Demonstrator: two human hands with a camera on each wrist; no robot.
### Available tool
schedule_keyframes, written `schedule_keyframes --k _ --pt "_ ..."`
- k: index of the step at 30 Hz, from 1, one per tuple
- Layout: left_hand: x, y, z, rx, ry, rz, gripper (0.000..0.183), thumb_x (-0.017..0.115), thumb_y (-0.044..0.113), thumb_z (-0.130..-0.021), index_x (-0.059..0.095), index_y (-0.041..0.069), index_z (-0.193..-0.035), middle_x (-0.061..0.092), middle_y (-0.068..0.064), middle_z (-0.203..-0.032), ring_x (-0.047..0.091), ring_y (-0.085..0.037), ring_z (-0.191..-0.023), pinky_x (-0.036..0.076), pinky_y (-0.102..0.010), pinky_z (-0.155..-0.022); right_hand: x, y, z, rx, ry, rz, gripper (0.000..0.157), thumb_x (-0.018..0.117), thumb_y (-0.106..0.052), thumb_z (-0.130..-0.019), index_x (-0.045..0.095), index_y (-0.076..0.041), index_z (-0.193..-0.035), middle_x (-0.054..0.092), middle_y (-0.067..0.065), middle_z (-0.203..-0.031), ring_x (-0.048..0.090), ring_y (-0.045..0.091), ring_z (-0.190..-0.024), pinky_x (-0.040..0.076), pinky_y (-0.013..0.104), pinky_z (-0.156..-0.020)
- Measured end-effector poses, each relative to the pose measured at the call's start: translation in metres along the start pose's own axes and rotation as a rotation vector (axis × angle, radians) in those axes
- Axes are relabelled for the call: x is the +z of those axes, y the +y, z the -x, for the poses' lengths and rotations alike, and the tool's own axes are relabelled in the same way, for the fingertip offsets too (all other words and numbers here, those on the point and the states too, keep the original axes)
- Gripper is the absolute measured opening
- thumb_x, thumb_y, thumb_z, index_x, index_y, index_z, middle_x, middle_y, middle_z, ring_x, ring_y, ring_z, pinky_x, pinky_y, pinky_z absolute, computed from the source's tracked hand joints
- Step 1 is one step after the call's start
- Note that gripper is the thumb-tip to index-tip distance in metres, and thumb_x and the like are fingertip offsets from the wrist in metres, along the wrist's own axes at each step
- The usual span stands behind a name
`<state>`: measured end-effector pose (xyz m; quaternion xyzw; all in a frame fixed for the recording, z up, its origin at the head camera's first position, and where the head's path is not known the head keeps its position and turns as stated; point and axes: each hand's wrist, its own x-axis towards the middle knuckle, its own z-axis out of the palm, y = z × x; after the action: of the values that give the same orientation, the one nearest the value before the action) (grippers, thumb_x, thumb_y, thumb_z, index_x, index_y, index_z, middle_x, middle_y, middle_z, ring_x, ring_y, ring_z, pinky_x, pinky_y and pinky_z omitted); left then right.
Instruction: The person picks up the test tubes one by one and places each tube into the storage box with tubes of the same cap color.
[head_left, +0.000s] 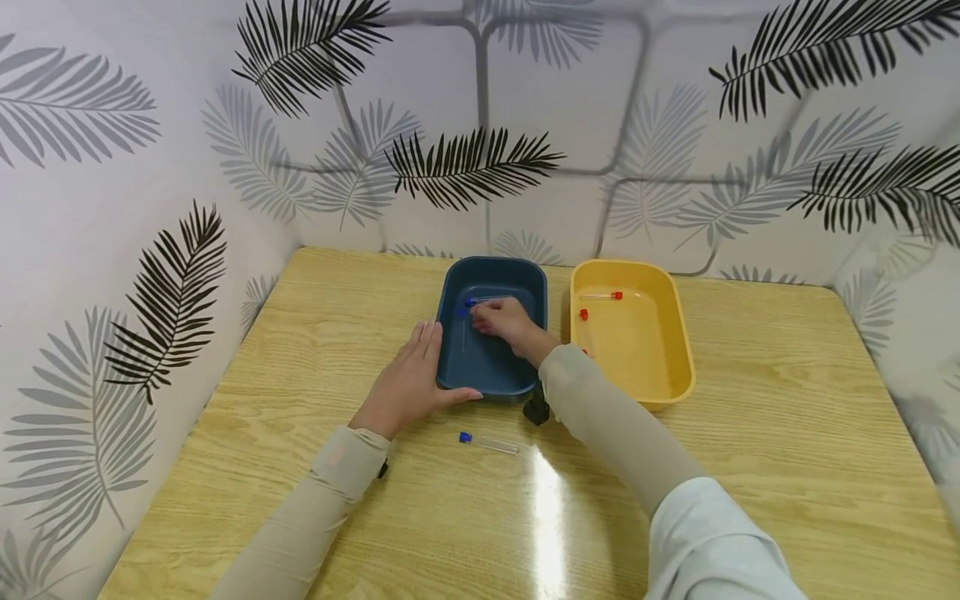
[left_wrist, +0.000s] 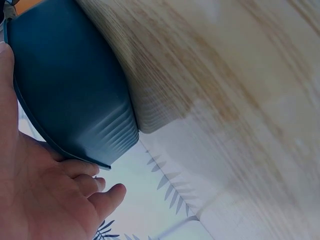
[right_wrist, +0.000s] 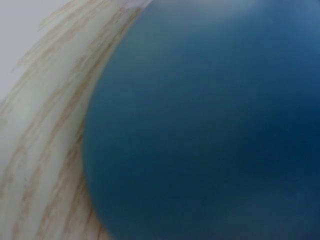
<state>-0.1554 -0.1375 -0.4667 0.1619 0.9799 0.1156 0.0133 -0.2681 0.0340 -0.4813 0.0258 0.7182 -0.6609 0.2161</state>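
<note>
My left hand [head_left: 408,379] rests against the left side and near corner of a dark blue plastic bin [head_left: 491,375], fingers extended along the outside and thumb along the near rim. In the left wrist view the palm [left_wrist: 50,200] lies beside the bin wall [left_wrist: 70,75]. My right hand [head_left: 506,323] reaches down inside the bin with bent fingers. Its fingertips are close to two blue-capped test tubes [head_left: 462,336]; whether they pinch one is unclear. Another blue-capped test tube [head_left: 498,446] lies on the table in front. The right wrist view shows only blue bin wall [right_wrist: 200,125], close and blurred.
A yellow bin [head_left: 637,333] stands just right of the blue one, with several red-capped test tubes [head_left: 600,297] in it; the right forearm hides part of its near left side. A small black object [head_left: 536,408] sits by the blue bin's near right corner. Patterned walls border the wooden table [head_left: 787,467].
</note>
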Motion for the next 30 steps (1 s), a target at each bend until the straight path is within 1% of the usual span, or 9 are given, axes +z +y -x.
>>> schedule_keyframes --k 4,11,15,18,22,25,30 --pt "0.0 0.001 0.0 0.002 0.003 0.004 0.12 0.034 0.086 -0.059 0.009 0.002 -0.142 0.013 -0.013 -0.146 0.003 -0.023 -0.134 0.017 -0.037 -0.105 -0.001 0.0 0.001 -0.047 0.012 0.002 0.029 0.054 -0.015 -0.088 0.061 0.007 -0.106 0.06 0.02 -0.101 0.06 0.025 -0.09 0.049 0.03 -0.077" --pt "0.001 0.001 -0.001 -0.009 -0.012 0.002 0.12 0.033 0.086 -0.059 0.007 0.003 -0.142 0.01 -0.012 -0.146 0.001 -0.022 -0.134 0.017 -0.037 -0.105 -0.002 -0.002 0.003 -0.213 0.046 0.068 0.028 0.051 -0.016 -0.09 0.061 0.005 -0.105 0.061 0.02 -0.098 0.061 0.022 -0.083 0.05 0.029 -0.073" --pt "0.001 0.001 -0.001 -0.023 -0.016 0.002 0.121 0.034 0.087 -0.058 0.008 0.004 -0.142 0.01 -0.012 -0.146 0.001 -0.022 -0.134 0.019 -0.038 -0.104 -0.005 -0.01 0.012 -0.269 0.04 0.076 0.027 0.051 -0.015 -0.09 0.06 0.006 -0.105 0.06 0.022 -0.098 0.06 0.024 -0.083 0.05 0.029 -0.074" --pt "0.001 0.001 -0.001 -0.024 -0.019 0.01 0.12 0.035 0.086 -0.058 0.008 0.004 -0.142 0.011 -0.012 -0.146 0.002 -0.022 -0.134 0.019 -0.039 -0.104 -0.01 -0.019 0.026 -0.286 0.028 0.101 0.026 0.05 -0.015 -0.09 0.06 0.004 -0.105 0.059 0.023 -0.1 0.059 0.029 -0.087 0.049 0.03 -0.076" --pt "0.0 0.001 -0.001 -0.011 -0.024 0.024 0.12 0.035 0.086 -0.059 0.007 0.004 -0.142 0.011 -0.012 -0.146 0.001 -0.023 -0.134 0.018 -0.038 -0.105 -0.02 -0.026 0.051 -0.305 0.029 0.171 0.022 0.05 -0.016 -0.091 0.062 -0.002 -0.103 0.059 0.02 -0.1 0.059 0.026 -0.088 0.049 0.028 -0.077" --pt "0.0 0.0 -0.001 -0.01 -0.022 0.023 0.12 0.035 0.085 -0.059 0.006 0.004 -0.142 0.01 -0.012 -0.146 0.0 -0.022 -0.134 0.017 -0.038 -0.105 -0.026 -0.027 0.071 -0.325 0.017 0.224 0.019 0.05 -0.015 -0.091 0.062 -0.004 -0.102 0.06 0.018 -0.1 0.06 0.024 -0.086 0.049 0.027 -0.076" --pt "0.001 0.0 -0.001 -0.006 -0.012 0.02 0.12 0.037 0.085 -0.059 0.007 0.003 -0.142 0.011 -0.013 -0.146 0.002 -0.023 -0.134 0.018 -0.039 -0.105 -0.036 -0.021 0.111 -0.361 -0.028 0.287 0.017 0.049 -0.013 -0.091 0.06 -0.005 -0.102 0.06 0.012 -0.095 0.058 0.031 -0.09 0.049 0.03 -0.076"
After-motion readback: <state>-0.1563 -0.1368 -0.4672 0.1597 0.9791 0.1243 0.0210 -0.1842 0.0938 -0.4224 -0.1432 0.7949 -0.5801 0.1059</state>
